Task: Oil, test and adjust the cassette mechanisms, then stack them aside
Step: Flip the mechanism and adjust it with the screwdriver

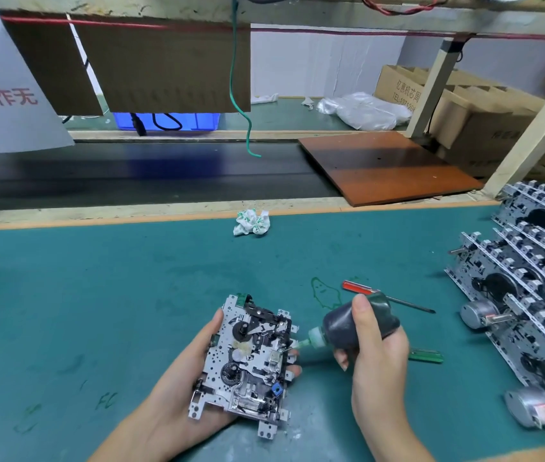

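A silver cassette mechanism (pixel 247 361) with black gears lies face up in my left hand (pixel 181 388), which cups it from below, thumb on its left edge and fingertips curled round the right edge. My right hand (pixel 377 368) grips a dark oil bottle (pixel 357 323) tipped to the left. Its green nozzle (pixel 304 343) touches the mechanism's right side. Several more mechanisms (pixel 537 295) with round motors stand stacked in rows at the right.
A red-handled screwdriver (pixel 387 296) and a green-handled tool (pixel 426 356) lie on the green mat (pixel 97 311) behind my right hand. A crumpled tissue (pixel 251 222) sits near the mat's far edge. Beyond it are a dark conveyor belt (pixel 131 175) and a brown board (pixel 384 168).
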The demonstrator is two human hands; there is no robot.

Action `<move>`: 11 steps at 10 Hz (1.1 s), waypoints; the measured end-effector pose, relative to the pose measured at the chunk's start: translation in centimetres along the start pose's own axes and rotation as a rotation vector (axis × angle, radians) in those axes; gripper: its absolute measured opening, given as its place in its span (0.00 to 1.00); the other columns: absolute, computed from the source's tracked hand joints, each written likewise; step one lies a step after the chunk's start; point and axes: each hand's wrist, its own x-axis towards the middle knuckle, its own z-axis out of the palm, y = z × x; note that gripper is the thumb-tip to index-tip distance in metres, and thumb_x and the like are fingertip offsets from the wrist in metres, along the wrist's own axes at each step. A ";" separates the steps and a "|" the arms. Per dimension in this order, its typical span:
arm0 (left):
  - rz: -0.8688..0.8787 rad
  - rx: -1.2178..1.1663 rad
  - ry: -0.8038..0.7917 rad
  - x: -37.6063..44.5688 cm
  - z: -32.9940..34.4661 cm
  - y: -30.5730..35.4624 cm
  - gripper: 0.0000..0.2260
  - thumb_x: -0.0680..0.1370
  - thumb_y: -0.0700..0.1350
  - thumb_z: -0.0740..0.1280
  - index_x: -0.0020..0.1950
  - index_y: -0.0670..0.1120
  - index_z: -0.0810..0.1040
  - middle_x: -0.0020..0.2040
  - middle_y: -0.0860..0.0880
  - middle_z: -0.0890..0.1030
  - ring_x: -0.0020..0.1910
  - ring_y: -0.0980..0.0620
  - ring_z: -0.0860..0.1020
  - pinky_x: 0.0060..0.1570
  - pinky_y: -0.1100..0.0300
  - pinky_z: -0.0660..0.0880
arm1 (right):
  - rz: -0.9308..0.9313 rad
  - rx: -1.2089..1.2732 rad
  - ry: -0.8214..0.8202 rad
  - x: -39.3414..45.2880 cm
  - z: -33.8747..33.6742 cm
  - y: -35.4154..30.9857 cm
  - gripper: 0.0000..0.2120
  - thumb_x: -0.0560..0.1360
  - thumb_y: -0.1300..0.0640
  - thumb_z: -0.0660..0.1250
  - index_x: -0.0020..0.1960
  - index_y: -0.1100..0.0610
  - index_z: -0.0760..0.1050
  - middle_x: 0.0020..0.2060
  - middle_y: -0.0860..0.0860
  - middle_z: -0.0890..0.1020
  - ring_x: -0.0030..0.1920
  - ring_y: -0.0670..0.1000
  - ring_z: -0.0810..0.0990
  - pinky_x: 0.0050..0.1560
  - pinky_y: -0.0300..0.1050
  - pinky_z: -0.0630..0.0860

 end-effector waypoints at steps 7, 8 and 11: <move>-0.032 -0.333 -0.213 -0.8 0.9 0.4 0.42 0.68 0.69 0.62 0.61 0.30 0.75 0.65 0.30 0.71 0.63 0.30 0.72 0.64 0.43 0.66 | -0.127 -0.367 -0.217 1.9 -0.8 0.8 0.19 0.66 0.65 0.76 0.48 0.49 0.72 0.45 0.46 0.81 0.46 0.43 0.79 0.47 0.35 0.72; -0.037 -0.355 -0.222 -0.9 0.9 0.4 0.42 0.67 0.68 0.63 0.61 0.30 0.75 0.65 0.29 0.71 0.63 0.29 0.72 0.65 0.41 0.68 | -0.124 -0.306 -0.255 2.6 -0.7 0.3 0.21 0.67 0.71 0.73 0.48 0.49 0.70 0.45 0.45 0.80 0.43 0.37 0.80 0.46 0.28 0.73; -0.096 -0.055 -0.350 -1.0 0.3 0.3 0.39 0.68 0.68 0.64 0.65 0.37 0.76 0.68 0.34 0.71 0.66 0.33 0.71 0.69 0.42 0.64 | -0.387 -0.746 -0.145 3.4 -1.2 -2.7 0.21 0.69 0.57 0.74 0.51 0.44 0.64 0.46 0.43 0.76 0.44 0.43 0.74 0.42 0.38 0.68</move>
